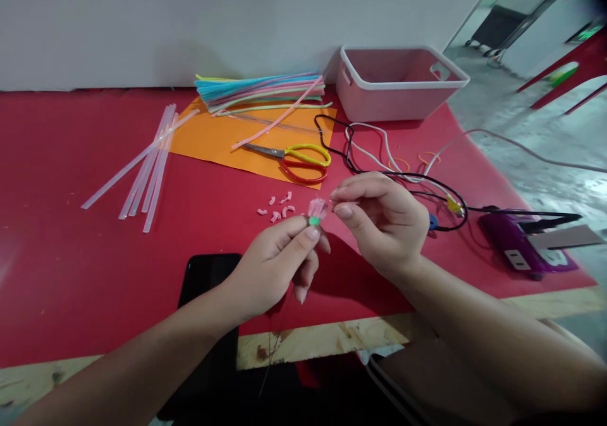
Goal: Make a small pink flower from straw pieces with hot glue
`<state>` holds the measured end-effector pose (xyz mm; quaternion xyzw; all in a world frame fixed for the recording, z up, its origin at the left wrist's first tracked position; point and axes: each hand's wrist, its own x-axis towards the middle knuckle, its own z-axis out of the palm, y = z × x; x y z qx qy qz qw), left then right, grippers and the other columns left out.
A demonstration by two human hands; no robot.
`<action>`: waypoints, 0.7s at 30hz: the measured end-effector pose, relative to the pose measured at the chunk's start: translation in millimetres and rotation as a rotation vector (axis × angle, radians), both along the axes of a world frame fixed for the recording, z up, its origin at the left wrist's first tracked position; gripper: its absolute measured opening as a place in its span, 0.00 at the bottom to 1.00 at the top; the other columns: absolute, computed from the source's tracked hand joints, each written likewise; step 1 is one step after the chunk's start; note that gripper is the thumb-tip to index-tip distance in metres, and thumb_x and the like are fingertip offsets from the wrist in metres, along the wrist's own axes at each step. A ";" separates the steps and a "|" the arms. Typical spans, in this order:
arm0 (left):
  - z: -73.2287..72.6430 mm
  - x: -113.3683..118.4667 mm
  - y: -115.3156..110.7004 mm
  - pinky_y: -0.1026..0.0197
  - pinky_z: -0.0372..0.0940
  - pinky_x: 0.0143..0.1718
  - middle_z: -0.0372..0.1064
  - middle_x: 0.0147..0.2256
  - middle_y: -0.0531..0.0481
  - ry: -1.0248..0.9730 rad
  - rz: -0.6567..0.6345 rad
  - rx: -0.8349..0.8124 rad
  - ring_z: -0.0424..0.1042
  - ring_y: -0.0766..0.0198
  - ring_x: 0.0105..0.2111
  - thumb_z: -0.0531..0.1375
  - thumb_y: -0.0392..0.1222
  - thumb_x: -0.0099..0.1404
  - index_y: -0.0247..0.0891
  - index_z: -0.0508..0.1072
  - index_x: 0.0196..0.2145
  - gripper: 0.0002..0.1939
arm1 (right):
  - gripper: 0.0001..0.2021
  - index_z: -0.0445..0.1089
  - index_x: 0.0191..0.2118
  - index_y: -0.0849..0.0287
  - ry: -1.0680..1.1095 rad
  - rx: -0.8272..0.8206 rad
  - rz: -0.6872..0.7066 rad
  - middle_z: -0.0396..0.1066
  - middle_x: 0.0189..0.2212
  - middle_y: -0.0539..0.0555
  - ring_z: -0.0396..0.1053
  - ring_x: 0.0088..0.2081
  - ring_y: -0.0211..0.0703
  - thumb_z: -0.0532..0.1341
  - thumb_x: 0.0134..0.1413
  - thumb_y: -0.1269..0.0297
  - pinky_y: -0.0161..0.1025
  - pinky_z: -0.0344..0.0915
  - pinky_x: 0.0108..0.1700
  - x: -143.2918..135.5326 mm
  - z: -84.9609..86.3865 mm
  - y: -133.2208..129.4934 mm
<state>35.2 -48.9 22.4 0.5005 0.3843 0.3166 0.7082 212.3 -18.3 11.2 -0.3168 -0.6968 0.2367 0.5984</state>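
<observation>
Between the thumb and fingers of my left hand (284, 255) is a small pink craft flower (317, 210) with a green base. A thin wire hangs below that hand. My right hand (386, 224) is just right of the flower, its thumb and forefinger brought together in a pinch; whatever lies between the tips is too small to make out. Several short curled pink pieces (275, 216) are scattered on the red tabletop (71, 274) behind my left hand. Scissors (294, 159) with yellow and red handles rest beyond them, partly on an orange sheet (194, 138).
A bundle of coloured pipe cleaners (256, 94) lies at the back. Translucent glue sticks (149, 167) are at left. A pink bin (384, 100), tangled cables (363, 167) and a purple power strip (516, 243) stand right. A black phone-like device (208, 271) lies at the front edge.
</observation>
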 end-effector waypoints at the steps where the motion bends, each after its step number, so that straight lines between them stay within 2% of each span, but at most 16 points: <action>1: 0.4 -0.3 -0.4 0.72 0.59 0.16 0.63 0.18 0.60 -0.014 0.007 -0.003 0.64 0.75 0.13 0.50 0.49 0.72 0.38 0.67 0.33 0.15 | 0.09 0.74 0.40 0.57 0.009 -0.001 0.008 0.73 0.34 0.51 0.71 0.37 0.39 0.66 0.52 0.74 0.39 0.70 0.38 0.3 -0.7 -0.4; 6: 2.5 -1.0 -2.3 0.71 0.60 0.16 0.63 0.18 0.60 0.013 0.046 0.050 0.66 0.74 0.14 0.52 0.52 0.71 0.38 0.65 0.33 0.15 | 0.12 0.74 0.39 0.58 -0.077 0.032 -0.003 0.73 0.33 0.52 0.71 0.36 0.41 0.70 0.46 0.74 0.42 0.69 0.38 -0.6 -2.9 -2.3; 14: 2.4 -1.8 -3.6 0.71 0.60 0.16 0.63 0.19 0.60 0.070 0.028 0.114 0.66 0.73 0.15 0.51 0.52 0.71 0.38 0.65 0.33 0.16 | 0.10 0.75 0.38 0.60 -0.094 0.043 0.027 0.75 0.33 0.54 0.72 0.36 0.41 0.69 0.48 0.74 0.42 0.70 0.40 -3.4 -1.1 -3.2; 21: 4.6 -0.8 -2.2 0.71 0.58 0.16 0.60 0.17 0.60 0.080 0.021 0.115 0.61 0.75 0.14 0.50 0.49 0.72 0.38 0.66 0.33 0.14 | 0.11 0.74 0.40 0.56 -0.050 -0.046 0.092 0.74 0.35 0.52 0.71 0.37 0.40 0.67 0.51 0.74 0.41 0.69 0.40 -2.3 -1.3 -2.2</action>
